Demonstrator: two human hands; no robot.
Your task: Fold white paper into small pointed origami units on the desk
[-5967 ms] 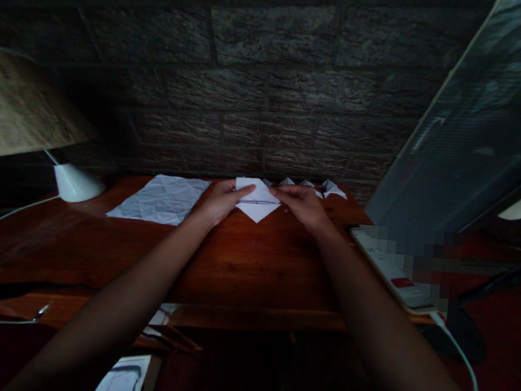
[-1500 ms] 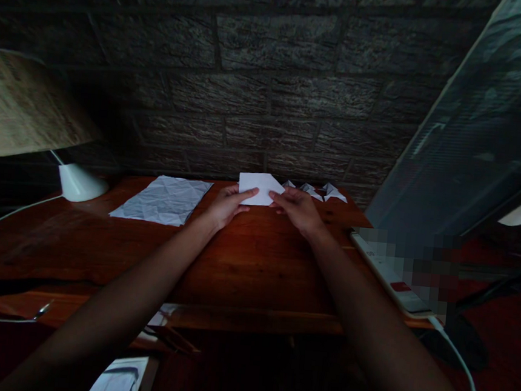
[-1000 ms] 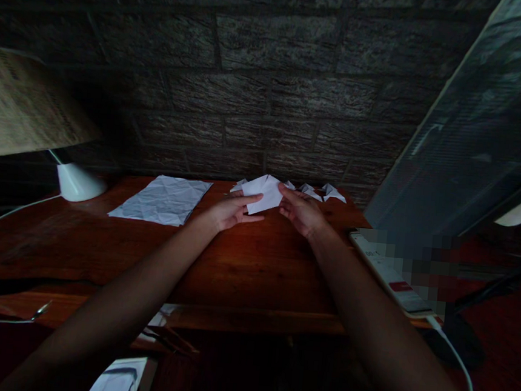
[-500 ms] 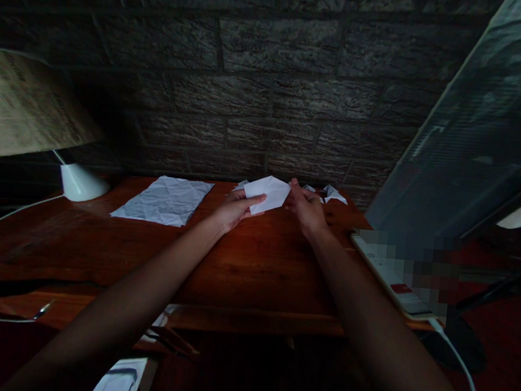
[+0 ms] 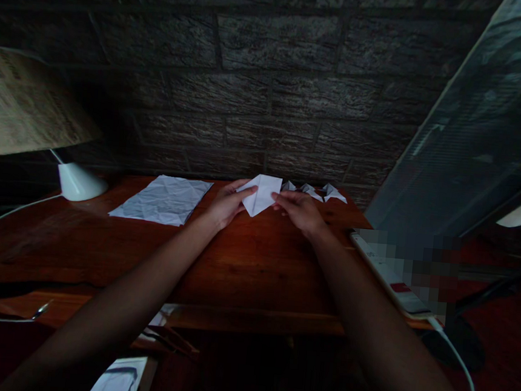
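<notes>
A folded white paper (image 5: 263, 193) is held up above the far part of the wooden table, one corner pointing down and a crease running through it. My left hand (image 5: 229, 204) pinches its left side, thumb on the front face and fingers behind. At the right edge, my right hand (image 5: 301, 210) grips the paper between thumb and fingertips. Behind and beside the right hand stand several small folded paper pieces (image 5: 333, 193) along the wall; the hand partly covers some of them.
Creased white sheets (image 5: 163, 200) lie on the wooden table (image 5: 254, 268) at left. A lamp with a white base (image 5: 79, 182) is farther left. At the right edge lies a tablet-like device (image 5: 391, 271) with a white cable (image 5: 460, 362). A brick wall (image 5: 269, 99) stands behind.
The folded paper has been turned, so a corner now points down. My right hand has shifted left and lower onto its right edge; my left hand has moved slightly left.
</notes>
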